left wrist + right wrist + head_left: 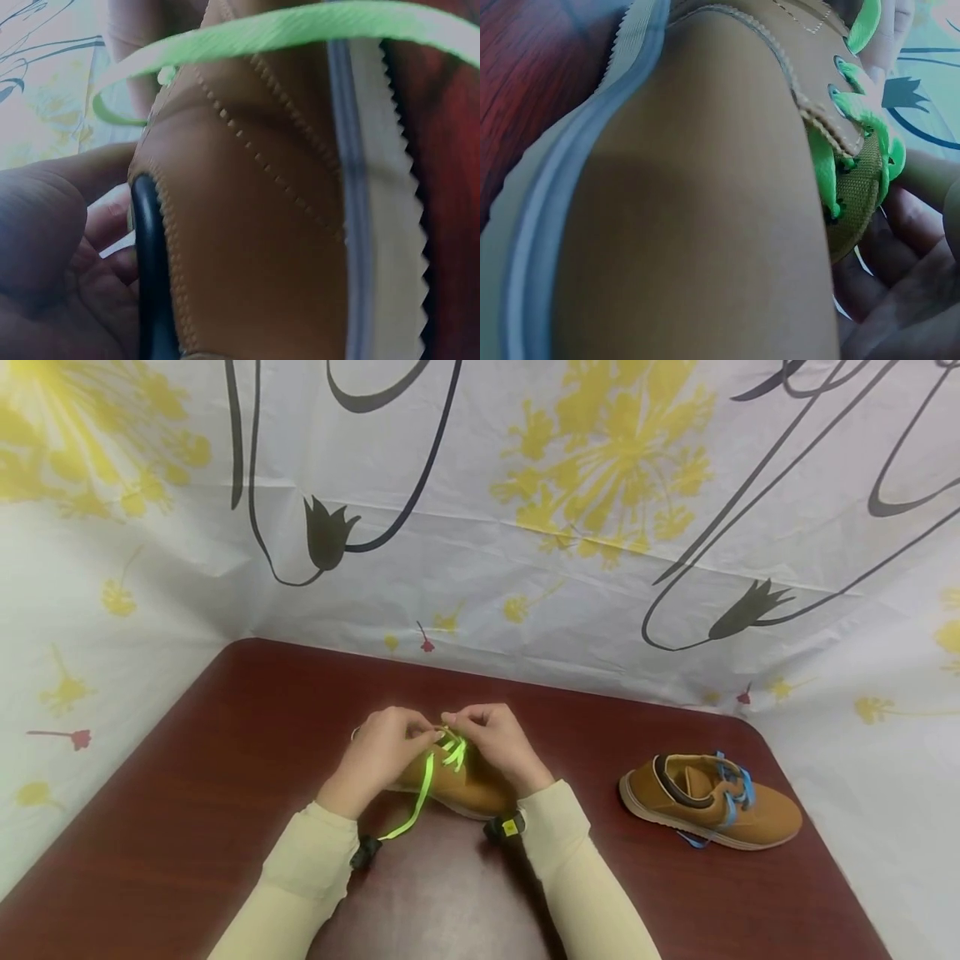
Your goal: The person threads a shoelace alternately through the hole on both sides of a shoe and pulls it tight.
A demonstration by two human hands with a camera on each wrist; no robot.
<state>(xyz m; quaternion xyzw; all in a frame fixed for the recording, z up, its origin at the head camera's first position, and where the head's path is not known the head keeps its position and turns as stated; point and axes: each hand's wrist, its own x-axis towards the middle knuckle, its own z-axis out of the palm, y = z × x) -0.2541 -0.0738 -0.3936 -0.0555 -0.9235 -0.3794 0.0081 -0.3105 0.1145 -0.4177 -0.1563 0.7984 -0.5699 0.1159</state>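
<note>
A tan shoe [450, 789] stands between both hands on the table, its side filling much of both wrist views. Bright green shoelace [454, 752] crosses its front, and one loose length hangs beside my left wrist. My left hand [386, 743] pinches at the top of the tongue, thumb and index finger together; the shoe's black collar [150, 255] hides part of its fingers. Opposite it, my right hand [495, 739] pinches the green lace by the olive tongue [859, 199]. Fingertips of both hands nearly meet above the laces.
A second tan shoe [757, 818] with blue laces [738, 789] rests at the right of the dark red table [187, 802]. Patterned white sheeting [465, 560] rises behind the table and along its sides. Small black devices [365, 853] sit on the wrists.
</note>
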